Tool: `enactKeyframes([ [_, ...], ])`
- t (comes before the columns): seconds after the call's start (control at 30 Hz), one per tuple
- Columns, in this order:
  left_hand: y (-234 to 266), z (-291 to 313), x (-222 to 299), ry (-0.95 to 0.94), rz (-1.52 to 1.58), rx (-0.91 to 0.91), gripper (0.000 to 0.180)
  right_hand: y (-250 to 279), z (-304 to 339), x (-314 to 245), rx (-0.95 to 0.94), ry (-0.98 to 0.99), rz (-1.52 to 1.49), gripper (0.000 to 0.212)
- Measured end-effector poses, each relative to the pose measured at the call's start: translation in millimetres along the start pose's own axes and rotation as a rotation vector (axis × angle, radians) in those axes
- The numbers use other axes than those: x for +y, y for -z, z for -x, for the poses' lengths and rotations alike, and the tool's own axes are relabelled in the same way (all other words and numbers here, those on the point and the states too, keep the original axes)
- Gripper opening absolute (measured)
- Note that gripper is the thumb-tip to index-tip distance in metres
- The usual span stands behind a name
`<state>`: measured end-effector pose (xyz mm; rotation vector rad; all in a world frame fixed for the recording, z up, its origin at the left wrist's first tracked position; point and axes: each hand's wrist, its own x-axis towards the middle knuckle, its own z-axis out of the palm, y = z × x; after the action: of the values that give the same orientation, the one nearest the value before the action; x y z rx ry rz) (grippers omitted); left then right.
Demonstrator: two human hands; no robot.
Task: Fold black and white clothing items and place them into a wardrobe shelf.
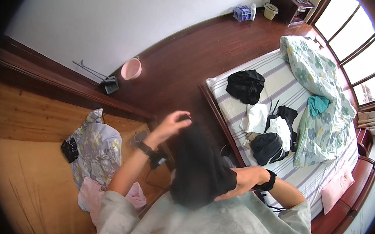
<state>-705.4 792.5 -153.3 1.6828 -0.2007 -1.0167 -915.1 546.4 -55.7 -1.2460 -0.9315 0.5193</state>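
A black garment [201, 166] hangs in front of my body, partly blurred; its exact kind does not show. At its far upper end, the fingers and thumb of my left hand [169, 128] pinch the cloth. My right hand [246, 181] grips the near right side, its fingertips partly hidden by the fabric. Both wrists wear black bands. On the striped bed beyond my right hand lie a crumpled black garment [245, 86] and a pile with white clothes [258, 118] and a dark bundle [266, 148].
A flowered quilt [326, 141], a teal cloth [318, 105] and a pink pillow [337, 187] are on the bed. Left of me, a wooden wardrobe [25, 161] holds a floral cloth [99, 145]. A pink bucket [131, 69] and a dustpan [110, 85] stand by the wall.
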Motion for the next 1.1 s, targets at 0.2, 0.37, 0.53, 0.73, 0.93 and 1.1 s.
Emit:
enactKeyframes([
  [0.2,-34,-11,-64,-0.336,-0.338,-0.308,0.07,11,-1,-12,0.051,-0.053,0.049,0.024],
  [0.37,-53,11,-18,-0.437,-0.173,-0.658,0.068,22,-1,-21,0.159,-0.137,0.045,0.024],
  [0.53,-55,29,-53,-0.208,0.48,-0.851,0.069,40,-3,-24,0.249,-0.024,0.189,0.033],
  [0.73,-37,22,-92,0.138,1.026,-0.785,0.073,54,-4,-25,0.705,-0.161,-0.092,0.04],
  [0.93,-75,69,27,-0.209,0.098,-0.37,0.069,66,1,-19,0.782,-0.351,-0.32,0.053],
  [1.1,-70,70,35,-0.194,0.057,-0.254,0.062,77,4,-19,0.893,-0.311,-0.526,0.052],
])
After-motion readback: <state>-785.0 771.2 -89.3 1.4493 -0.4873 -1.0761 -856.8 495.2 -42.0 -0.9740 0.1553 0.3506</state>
